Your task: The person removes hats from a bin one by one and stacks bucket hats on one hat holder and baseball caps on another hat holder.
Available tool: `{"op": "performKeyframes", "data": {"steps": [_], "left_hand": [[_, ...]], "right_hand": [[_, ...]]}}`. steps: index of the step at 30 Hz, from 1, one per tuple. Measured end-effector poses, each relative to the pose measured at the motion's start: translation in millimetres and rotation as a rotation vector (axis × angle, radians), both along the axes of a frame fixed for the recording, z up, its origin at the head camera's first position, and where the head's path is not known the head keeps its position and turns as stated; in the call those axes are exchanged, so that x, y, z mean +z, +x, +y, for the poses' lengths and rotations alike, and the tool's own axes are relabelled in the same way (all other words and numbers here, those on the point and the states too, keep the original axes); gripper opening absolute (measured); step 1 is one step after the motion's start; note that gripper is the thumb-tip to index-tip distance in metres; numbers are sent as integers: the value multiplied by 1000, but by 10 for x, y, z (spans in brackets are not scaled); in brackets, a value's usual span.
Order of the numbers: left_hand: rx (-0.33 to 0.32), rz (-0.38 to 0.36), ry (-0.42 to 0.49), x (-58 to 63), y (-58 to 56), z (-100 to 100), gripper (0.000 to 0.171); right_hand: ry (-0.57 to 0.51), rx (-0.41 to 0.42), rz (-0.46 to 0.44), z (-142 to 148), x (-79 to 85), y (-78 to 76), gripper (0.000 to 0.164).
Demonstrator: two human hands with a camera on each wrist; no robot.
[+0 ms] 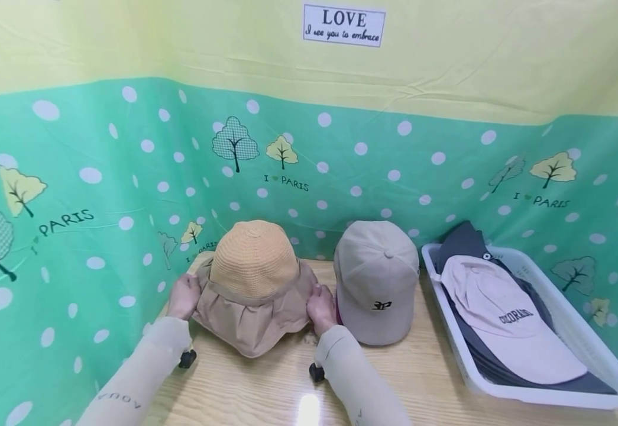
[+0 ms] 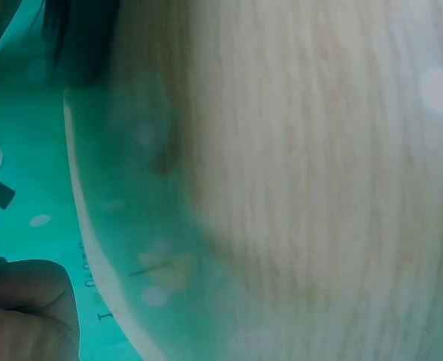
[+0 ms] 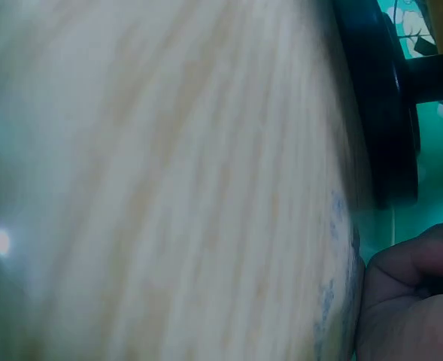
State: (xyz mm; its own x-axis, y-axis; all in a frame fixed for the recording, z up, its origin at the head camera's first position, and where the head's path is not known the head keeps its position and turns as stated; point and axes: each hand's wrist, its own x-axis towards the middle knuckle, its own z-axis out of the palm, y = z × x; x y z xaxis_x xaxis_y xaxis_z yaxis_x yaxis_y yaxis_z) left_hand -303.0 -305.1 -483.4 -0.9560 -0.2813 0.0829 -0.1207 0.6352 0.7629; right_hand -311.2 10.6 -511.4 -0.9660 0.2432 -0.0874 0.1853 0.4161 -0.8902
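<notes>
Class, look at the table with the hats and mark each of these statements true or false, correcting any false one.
1. Both hands hold the brim of the orange sun hat. True: the left hand and right hand each have a grip on one side.
2. The beige cap lies inside the basket. False: it sits on the wooden table, beside the sun hat.
3. The white basket holds a pale cap with lettering. True.
4. The basket stands left of the sun hat. False: it is at the right end of the table.
</notes>
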Motion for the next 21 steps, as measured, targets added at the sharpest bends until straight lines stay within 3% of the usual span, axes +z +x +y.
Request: {"op": "performKeyframes", "data": {"steps": [14,21], "left_hand": [[2,22,-40,-77,-22,-28,36],[11,-9,4,-2,14,-56,44]], "right_hand": [[-112,-18,2,56,13,-9,33],[-232,20,-30,69,67,86,43]]}}
